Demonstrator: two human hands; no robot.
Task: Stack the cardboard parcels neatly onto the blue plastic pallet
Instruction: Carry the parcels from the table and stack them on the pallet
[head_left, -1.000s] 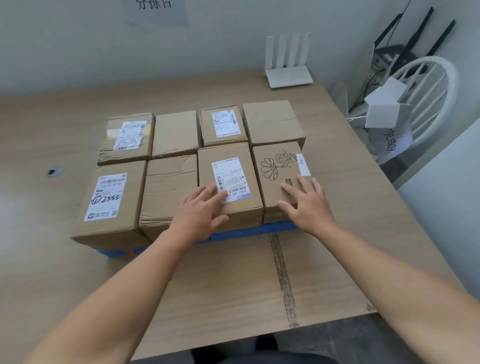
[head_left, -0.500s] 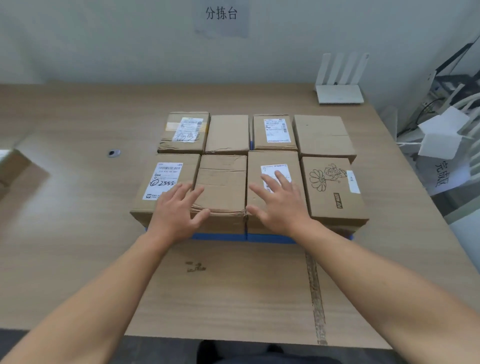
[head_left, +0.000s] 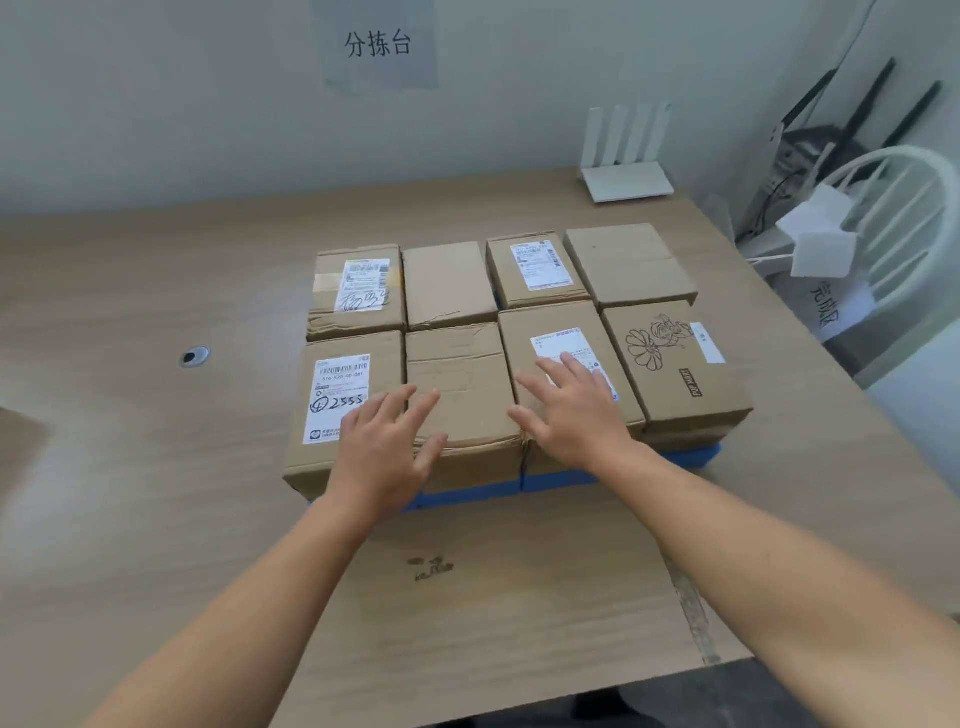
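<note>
**While both hands press the front row, overhang is the worry**

- Eight parcels (head_left: 535, 270) sit in two rows of four on the pallet (head_left: 698, 457), mid-table (head_left: 156, 493). Only a blue strip shows under the near edge.
- Left hand (head_left: 382, 452): flat, fingers straight and spread, holding nothing. It lies over the seam between the "2555" parcel (head_left: 332, 374) and the creased parcel (head_left: 462, 364).
- Right hand (head_left: 576, 415): also flat and spread, on the labelled parcel (head_left: 556, 327), thumb near the seam with the creased one.

Risks, as judged:
- The "2555" parcel seems to hang past the pallet's near-left corner. Downward pressure there could tip it off.
- The creased parcel's lid is already dented, so leaning on it may crush it further and leave an uneven top.
- A hard shove forward could push the back row off the far edge, which is hidden.

Change:
- A second ago the left hand lay on the labelled parcel and the right on the flower-print parcel (head_left: 675, 374). Both have shifted one parcel left.
- The grid looks unmoved.
- The view has swung, and the wall sign (head_left: 378, 44) now shows whole.
</note>
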